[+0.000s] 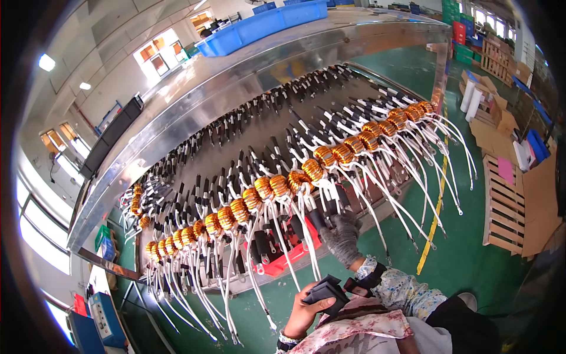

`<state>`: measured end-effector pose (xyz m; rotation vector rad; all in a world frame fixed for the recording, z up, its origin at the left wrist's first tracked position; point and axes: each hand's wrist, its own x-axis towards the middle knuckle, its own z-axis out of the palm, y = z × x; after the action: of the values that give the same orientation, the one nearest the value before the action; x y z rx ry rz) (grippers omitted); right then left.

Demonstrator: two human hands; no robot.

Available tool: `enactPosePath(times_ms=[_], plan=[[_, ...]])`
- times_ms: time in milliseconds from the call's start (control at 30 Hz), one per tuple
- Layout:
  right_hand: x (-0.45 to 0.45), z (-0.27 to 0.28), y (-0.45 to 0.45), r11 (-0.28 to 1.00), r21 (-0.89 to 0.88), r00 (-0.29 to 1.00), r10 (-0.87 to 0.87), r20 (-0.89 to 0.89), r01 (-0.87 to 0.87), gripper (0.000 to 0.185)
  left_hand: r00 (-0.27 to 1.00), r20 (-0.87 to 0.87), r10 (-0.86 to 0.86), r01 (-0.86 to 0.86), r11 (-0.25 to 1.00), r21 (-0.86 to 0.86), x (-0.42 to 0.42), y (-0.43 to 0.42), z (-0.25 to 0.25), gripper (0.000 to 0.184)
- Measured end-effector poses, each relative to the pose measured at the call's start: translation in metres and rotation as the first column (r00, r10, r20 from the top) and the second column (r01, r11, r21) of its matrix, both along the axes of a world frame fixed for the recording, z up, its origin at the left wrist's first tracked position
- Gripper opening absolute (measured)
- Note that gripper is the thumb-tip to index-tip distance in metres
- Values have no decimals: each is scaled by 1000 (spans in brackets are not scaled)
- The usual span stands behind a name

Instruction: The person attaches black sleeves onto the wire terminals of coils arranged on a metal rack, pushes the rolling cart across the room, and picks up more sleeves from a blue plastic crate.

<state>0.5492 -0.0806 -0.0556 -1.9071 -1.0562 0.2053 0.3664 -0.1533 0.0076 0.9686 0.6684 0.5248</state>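
my left hand [303, 311] pinches flat black sleeves [328, 292]; my gloved right hand [344, 237] is below copper toroids [313, 170] lining the desk [247, 133], grip hidden, can't tell; probably sleeving white leads [311, 248]; next move likely calls for separating one sleeve

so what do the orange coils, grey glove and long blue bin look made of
Orange coils: probably copper wire, glossy; fine windings glint. Grey glove: likely knitted fabric, matte; wrinkles show, fibre unclear. Long blue bin: seemingly plastic, smooth, evenly coloured.
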Motion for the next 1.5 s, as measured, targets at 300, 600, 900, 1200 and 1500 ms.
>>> enactPosePath(times_ms=[300, 600, 900, 1200, 1500], plan=[[3, 12, 1, 994, -23, 942, 110, 318, -109, 54, 999, 11, 38, -38, 999, 0, -2, -1, -5, 37], [4, 66, -110, 737, 282, 632, 674, -382, -615, 19, 996, -34, 84, -84, 996, 12, 1, 2, -6, 31], [64, 57, -122, 793, 600, 212, 571, -793, 105, 11, 980, -85, -182, 189, 979, 73, 34, 13, -12, 28], [104, 6, -119, 996, 91, 651, 71, -756, -3, 28, 953, -58, -298, 301, 952, 61, 90, 26, -25, 42], [111, -33, -81, 956, 8, 955, 293, 37, -293, 29, 924, 2, -382, 380, 919, -107, 125, 26, -48, 38]])
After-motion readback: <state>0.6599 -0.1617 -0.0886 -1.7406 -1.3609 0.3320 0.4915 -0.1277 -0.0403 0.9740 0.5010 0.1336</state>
